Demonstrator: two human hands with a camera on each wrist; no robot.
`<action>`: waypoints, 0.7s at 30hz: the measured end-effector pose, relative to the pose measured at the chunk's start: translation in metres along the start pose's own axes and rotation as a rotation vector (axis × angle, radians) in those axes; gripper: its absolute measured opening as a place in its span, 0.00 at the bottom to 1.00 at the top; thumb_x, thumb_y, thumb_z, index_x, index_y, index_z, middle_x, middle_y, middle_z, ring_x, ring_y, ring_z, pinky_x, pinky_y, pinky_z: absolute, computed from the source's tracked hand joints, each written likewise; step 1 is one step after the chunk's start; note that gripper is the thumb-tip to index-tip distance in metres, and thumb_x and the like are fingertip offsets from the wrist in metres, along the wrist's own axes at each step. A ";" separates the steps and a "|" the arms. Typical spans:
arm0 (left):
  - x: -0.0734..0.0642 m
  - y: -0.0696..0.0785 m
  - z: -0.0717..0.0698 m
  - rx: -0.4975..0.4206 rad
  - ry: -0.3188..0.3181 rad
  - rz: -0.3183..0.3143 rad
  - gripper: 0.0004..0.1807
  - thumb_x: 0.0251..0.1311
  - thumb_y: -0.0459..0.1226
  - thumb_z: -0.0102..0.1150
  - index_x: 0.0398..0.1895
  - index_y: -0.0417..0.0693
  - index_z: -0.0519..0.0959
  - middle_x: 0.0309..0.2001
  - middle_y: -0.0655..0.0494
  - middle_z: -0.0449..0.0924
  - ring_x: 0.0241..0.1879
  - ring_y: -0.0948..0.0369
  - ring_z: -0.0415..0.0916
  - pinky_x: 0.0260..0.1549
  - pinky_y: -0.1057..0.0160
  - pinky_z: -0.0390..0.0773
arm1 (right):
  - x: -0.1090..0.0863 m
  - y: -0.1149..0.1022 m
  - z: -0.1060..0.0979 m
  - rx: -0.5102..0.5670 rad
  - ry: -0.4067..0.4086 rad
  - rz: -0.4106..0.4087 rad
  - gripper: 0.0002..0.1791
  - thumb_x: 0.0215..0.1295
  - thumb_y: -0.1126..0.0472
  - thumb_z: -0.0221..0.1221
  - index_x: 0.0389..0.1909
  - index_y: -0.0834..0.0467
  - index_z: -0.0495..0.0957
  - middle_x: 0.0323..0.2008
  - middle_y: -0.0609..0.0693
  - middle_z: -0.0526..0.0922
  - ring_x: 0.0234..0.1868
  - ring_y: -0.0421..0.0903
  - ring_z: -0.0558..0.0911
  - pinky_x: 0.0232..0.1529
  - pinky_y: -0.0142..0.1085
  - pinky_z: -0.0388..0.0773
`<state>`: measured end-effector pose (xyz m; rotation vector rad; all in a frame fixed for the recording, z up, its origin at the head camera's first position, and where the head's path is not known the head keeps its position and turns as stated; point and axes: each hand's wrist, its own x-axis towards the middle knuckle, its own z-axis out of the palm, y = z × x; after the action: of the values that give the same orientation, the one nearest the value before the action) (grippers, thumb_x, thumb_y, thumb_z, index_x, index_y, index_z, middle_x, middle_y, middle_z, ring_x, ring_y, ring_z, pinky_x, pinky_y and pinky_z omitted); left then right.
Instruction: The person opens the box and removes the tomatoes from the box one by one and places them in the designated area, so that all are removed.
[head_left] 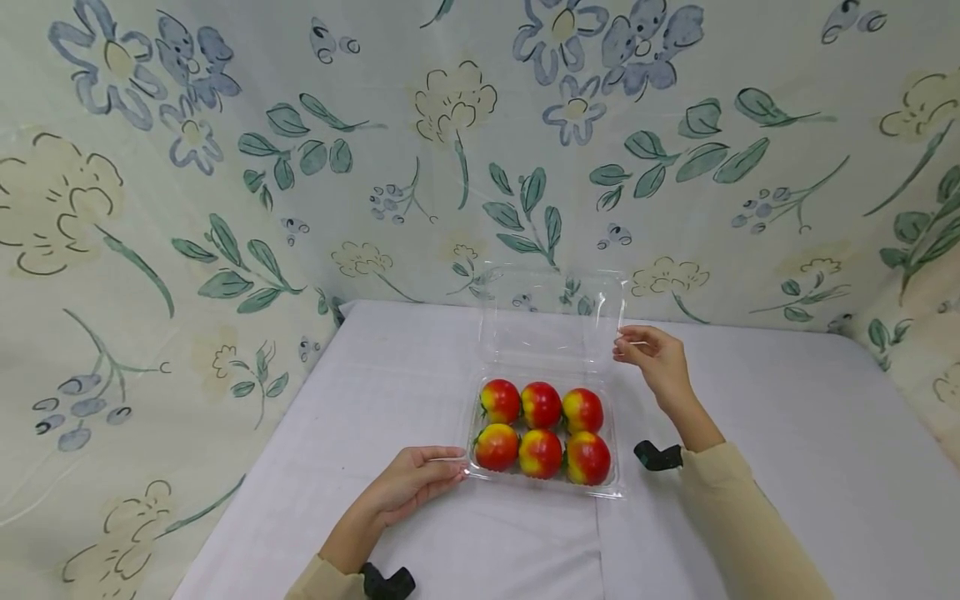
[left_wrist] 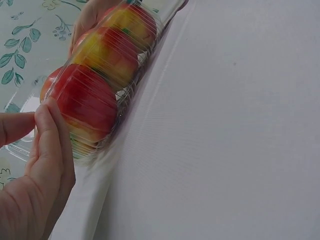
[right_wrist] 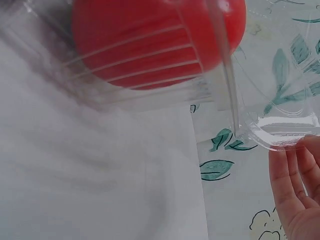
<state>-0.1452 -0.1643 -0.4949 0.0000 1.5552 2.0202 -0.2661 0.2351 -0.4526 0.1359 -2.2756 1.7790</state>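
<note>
A clear plastic clamshell box [head_left: 619,477] stands on the white-covered table, its hinged lid [head_left: 555,333] raised at the back. Several red-and-yellow tomatoes [head_left: 540,454] with green stem leaves lie in it in two rows. My left hand [head_left: 420,483] pinches the rim at the box's front left, thumb and fingers on either side in the left wrist view. At the lid's right edge, my right hand [head_left: 656,360] holds the plastic between thumb and fingertips. The right wrist view shows these fingers [right_wrist: 282,175] at the lid's shiny edge, beside a large red tomato [right_wrist: 150,45] behind the ribbed wall.
A white cloth [head_left: 405,367] covers the table, with a fold line running forward from the box. Behind and to the left hangs a curtain [head_left: 450,208] printed with flowers and leaves. Dark bands [head_left: 658,456] sit at both wrists beside beige sleeves.
</note>
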 end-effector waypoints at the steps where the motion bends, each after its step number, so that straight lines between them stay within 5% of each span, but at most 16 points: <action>1: 0.000 0.000 0.000 -0.001 0.001 -0.001 0.24 0.68 0.32 0.60 0.62 0.25 0.71 0.52 0.37 0.81 0.48 0.55 0.83 0.55 0.57 0.77 | 0.001 0.001 0.000 0.002 0.000 0.007 0.17 0.69 0.66 0.61 0.53 0.73 0.76 0.44 0.67 0.80 0.34 0.36 0.85 0.40 0.30 0.83; 11: 0.000 -0.001 0.000 0.005 0.000 0.005 0.23 0.68 0.32 0.60 0.61 0.26 0.72 0.52 0.38 0.81 0.48 0.55 0.83 0.54 0.57 0.77 | 0.006 0.005 -0.003 -0.050 -0.038 0.051 0.20 0.70 0.62 0.61 0.56 0.71 0.76 0.48 0.68 0.78 0.35 0.34 0.85 0.41 0.26 0.81; 21: 0.000 -0.001 0.000 0.008 0.011 0.006 0.23 0.68 0.32 0.60 0.61 0.26 0.72 0.50 0.41 0.82 0.48 0.55 0.83 0.54 0.58 0.77 | 0.009 0.004 -0.003 -0.088 -0.065 0.100 0.21 0.71 0.61 0.61 0.58 0.70 0.75 0.49 0.67 0.78 0.35 0.36 0.85 0.47 0.35 0.82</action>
<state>-0.1444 -0.1642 -0.4954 -0.0039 1.5721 2.0215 -0.2756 0.2400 -0.4536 0.0655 -2.4418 1.7415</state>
